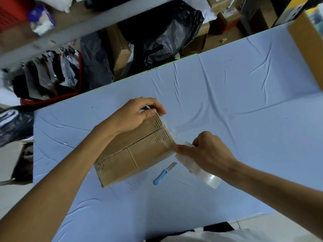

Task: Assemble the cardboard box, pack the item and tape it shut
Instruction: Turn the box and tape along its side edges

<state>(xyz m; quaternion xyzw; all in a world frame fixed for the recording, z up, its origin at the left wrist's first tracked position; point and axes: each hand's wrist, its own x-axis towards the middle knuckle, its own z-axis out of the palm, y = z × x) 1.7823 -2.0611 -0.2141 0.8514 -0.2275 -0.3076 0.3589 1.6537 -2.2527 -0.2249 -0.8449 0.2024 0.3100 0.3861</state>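
Observation:
A brown cardboard box (132, 152) lies on the pale blue table (227, 95) with its flaps closed and a seam running along the top. My left hand (138, 114) grips the box's far corner and holds it down. My right hand (208, 151) holds a roll of clear tape (201, 173) at the box's right end, with the index finger pressed against the box corner. A clear strip of tape seems to run along the right edge, though it is hard to make out.
A small blue-handled cutter (163, 174) lies on the table just in front of the box. A large cardboard box (307, 48) stands at the far right. Beyond the table's far edge are black plastic bags (167, 35), cartons and a red basket (52, 81) of packets.

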